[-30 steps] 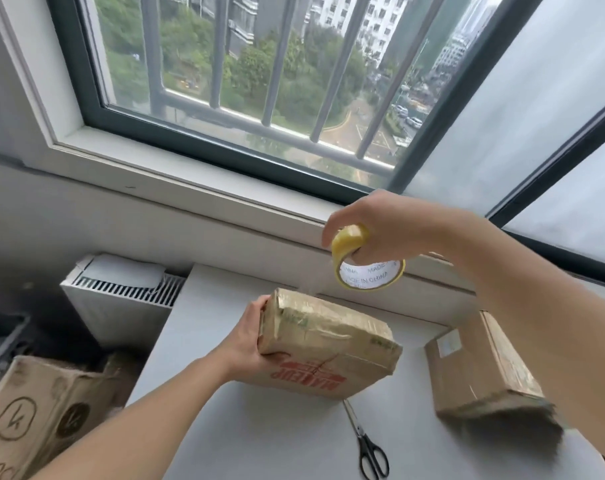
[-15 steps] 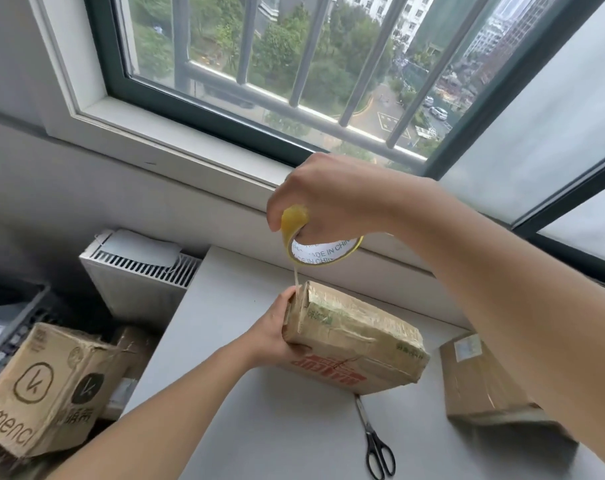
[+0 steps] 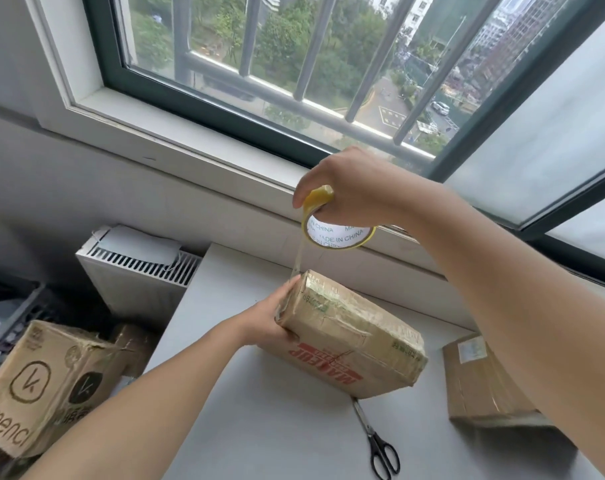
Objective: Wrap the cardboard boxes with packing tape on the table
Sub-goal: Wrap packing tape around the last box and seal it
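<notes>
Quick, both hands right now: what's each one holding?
Left hand: grips the left end of the cardboard box.
Right hand: grips the tape roll above it.

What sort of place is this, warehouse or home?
Likely a home or small office upstairs, not a warehouse: a barred window over trees and streets, a white heater beneath it, a small grey table with cardboard boxes and scissors.

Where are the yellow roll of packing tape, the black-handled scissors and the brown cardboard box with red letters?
Yellow roll of packing tape point(image 3: 342, 234), head view, printed inner wall.
Black-handled scissors point(image 3: 372, 434), head view, pivot.
Brown cardboard box with red letters point(image 3: 353, 336), head view, taped top face.
</notes>
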`<state>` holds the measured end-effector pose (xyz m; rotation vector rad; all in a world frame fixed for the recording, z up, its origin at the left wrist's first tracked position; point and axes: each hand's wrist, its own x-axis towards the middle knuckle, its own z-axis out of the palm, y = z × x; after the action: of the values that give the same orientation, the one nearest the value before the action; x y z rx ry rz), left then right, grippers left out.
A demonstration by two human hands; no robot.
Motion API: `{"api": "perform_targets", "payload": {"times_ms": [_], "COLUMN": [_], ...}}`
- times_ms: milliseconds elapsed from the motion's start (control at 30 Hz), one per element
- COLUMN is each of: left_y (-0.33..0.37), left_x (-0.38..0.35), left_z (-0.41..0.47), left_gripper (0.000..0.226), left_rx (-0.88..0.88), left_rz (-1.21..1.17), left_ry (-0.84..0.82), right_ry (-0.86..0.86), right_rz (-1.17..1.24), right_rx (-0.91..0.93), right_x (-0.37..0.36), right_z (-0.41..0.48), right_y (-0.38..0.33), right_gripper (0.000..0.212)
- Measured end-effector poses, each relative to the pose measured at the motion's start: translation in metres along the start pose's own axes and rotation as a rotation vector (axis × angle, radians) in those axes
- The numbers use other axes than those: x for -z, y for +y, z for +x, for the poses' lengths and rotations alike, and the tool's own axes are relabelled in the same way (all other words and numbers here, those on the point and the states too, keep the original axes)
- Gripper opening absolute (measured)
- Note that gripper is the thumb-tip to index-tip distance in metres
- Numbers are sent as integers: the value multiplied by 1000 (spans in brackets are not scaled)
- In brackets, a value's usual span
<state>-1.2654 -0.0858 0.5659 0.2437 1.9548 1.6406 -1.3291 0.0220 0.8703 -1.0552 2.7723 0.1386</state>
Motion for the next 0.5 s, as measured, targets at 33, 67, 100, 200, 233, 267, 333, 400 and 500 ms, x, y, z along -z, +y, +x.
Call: {"api": "perform_targets", "payload": {"times_ms": [33, 67, 100, 200, 233, 267, 333, 400, 500], "left_y": [1, 3, 5, 19, 23, 26, 29, 28, 28], "left_x": [2, 4, 5, 4, 1, -3, -11, -19, -24], "left_z": [0, 1, 1, 1, 1, 0, 1, 8, 18], "left_gripper": [122, 123, 124, 119, 119, 119, 120, 114, 86], "left_rx": [14, 20, 26, 10, -5, -16, -32, -43, -74], "left_rz": [10, 16, 19, -45, -68, -105, -182, -271, -297], "left_ry": [-14, -27, -43, -70, -29, 44, 233, 361, 460], "right_ry": [10, 19, 26, 36, 36, 32, 21, 10, 6], "right_rz": [17, 29, 38, 56, 59, 61, 65, 73, 88], "right_rx": [-3, -4, -5, -1, 3, 6, 8, 5, -9], "right_x": [-1, -2, -3, -4, -5, -6, -9, -13, -19], "right_z": [1, 3, 5, 9, 11, 13, 16, 19, 22], "right_y": [0, 0, -1, -2, -3, -3, -5, -8, -9], "right_gripper": [35, 35, 36, 36, 36, 35, 33, 33, 34]}}
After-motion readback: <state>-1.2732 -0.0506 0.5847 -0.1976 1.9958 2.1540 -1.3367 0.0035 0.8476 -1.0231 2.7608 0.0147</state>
